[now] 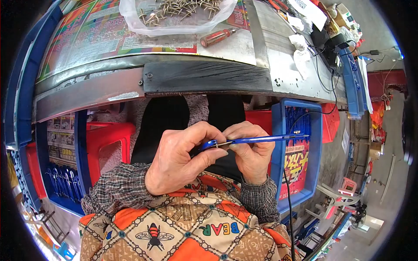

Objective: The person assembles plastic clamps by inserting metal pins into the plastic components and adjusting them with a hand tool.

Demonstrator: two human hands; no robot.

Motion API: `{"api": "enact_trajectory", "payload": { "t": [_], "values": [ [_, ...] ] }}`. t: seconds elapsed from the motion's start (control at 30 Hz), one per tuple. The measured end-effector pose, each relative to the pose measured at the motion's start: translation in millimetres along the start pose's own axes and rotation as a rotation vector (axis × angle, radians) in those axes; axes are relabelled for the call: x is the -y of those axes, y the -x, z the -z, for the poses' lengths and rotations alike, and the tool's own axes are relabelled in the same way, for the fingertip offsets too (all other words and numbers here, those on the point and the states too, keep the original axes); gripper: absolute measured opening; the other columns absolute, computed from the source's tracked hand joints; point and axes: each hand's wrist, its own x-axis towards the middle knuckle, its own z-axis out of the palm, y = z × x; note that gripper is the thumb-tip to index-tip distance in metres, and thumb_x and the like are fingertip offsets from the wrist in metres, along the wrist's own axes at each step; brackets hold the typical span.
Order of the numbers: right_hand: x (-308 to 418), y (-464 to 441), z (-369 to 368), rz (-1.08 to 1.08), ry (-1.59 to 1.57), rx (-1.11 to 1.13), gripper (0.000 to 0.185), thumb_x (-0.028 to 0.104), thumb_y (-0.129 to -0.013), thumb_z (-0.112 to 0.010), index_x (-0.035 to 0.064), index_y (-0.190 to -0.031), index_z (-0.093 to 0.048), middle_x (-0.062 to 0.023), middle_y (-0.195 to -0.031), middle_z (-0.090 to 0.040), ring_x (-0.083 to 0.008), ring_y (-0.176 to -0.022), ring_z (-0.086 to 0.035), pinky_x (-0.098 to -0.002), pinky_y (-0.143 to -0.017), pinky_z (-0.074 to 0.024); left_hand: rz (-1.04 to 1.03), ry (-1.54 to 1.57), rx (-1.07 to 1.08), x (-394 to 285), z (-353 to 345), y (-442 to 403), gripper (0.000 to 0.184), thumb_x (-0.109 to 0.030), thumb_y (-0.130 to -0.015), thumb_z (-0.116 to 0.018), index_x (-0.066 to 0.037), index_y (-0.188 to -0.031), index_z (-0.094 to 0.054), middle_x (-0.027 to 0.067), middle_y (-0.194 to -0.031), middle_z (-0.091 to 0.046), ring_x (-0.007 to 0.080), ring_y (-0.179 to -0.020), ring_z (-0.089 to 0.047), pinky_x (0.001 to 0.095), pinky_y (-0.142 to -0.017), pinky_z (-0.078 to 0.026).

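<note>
My left hand and my right hand are both closed on one long, slim blue tool above my lap. My left fingers wrap its rounded end, next to a short metal piece. With thumb and fingers, my right hand pinches it near the middle, where a strip of metal shows. The tool's far end extends to the right, over a blue bin. My fingers hide part of it, and I cannot tell its exact kind.
On the workbench sit a clear plastic tub of headed metal pins and a red-handled screwdriver. Another blue bin at left holds similar blue pieces. A red stool stands beside it. A black cable hangs at right.
</note>
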Motion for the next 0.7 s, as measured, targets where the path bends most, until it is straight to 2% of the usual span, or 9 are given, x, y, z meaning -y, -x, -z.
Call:
{"api": "enact_trajectory", "payload": {
  "t": [0.57, 0.67, 0.7],
  "values": [
    [4.8, 0.3, -2.1, 0.022, 0.094, 0.021, 0.013, 0.004, -0.081, -0.069, -0.0013, -0.092, -0.065, -0.0150, -0.092, -0.068, -0.0229, -0.086, -0.064, -0.0330, -0.076, -0.0513, -0.044, -0.052, -0.015, -1.3, 1.2, 1.8, 0.014, -0.002, -0.081, -0.068, 0.000, -0.094, -0.063, 0.0075, -0.078, -0.069, 0.0088, -0.066, -0.065, 0.0219, -0.057, -0.048],
    [8.2, -0.3, -2.5, 0.033, 0.148, 0.036, 0.014, 0.004, -0.081, -0.069, -0.0011, -0.093, -0.066, -0.0141, -0.092, -0.068, -0.0232, -0.086, -0.065, -0.0331, -0.075, -0.0515, -0.099, -0.076, -0.034, 0.9, 0.3, 2.5, 0.014, -0.002, -0.081, -0.068, 0.000, -0.094, -0.063, 0.0087, -0.077, -0.069, 0.0108, -0.065, -0.066, 0.0227, -0.056, -0.049],
    [9.6, -0.5, -3.2, 0.033, 0.163, 0.040, 0.014, 0.004, -0.081, -0.069, -0.0010, -0.093, -0.066, -0.0138, -0.091, -0.069, -0.0233, -0.086, -0.065, -0.0332, -0.075, -0.0515, -0.114, -0.071, -0.048, 2.2, -0.5, 3.0, 0.017, -0.004, -0.079, -0.070, -0.001, -0.094, -0.063, 0.0099, -0.076, -0.068, 0.0160, -0.064, -0.065, 0.0251, -0.055, -0.049]
  ]
}}
